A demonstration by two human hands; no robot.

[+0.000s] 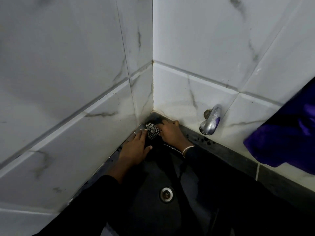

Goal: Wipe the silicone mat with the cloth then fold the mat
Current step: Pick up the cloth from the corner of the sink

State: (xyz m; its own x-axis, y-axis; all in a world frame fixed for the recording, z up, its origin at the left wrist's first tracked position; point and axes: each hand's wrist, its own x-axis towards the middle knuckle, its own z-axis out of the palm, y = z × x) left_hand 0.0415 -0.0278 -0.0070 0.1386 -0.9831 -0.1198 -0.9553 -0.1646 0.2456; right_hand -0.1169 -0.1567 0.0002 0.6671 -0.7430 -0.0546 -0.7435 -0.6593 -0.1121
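Observation:
A black-and-white checked cloth lies bunched in the far corner where the two tiled walls meet. My right hand is closed on its right side, pressing it down. My left hand lies flat with fingers spread just left of the cloth, fingertips touching it. Under both hands is a dark surface; I cannot tell the silicone mat apart from the black sink there.
A black sink with a round metal drain fills the foreground. A chrome tap juts from the right wall. A purple cloth hangs at the right edge. White marble-look tiled walls close in on both sides.

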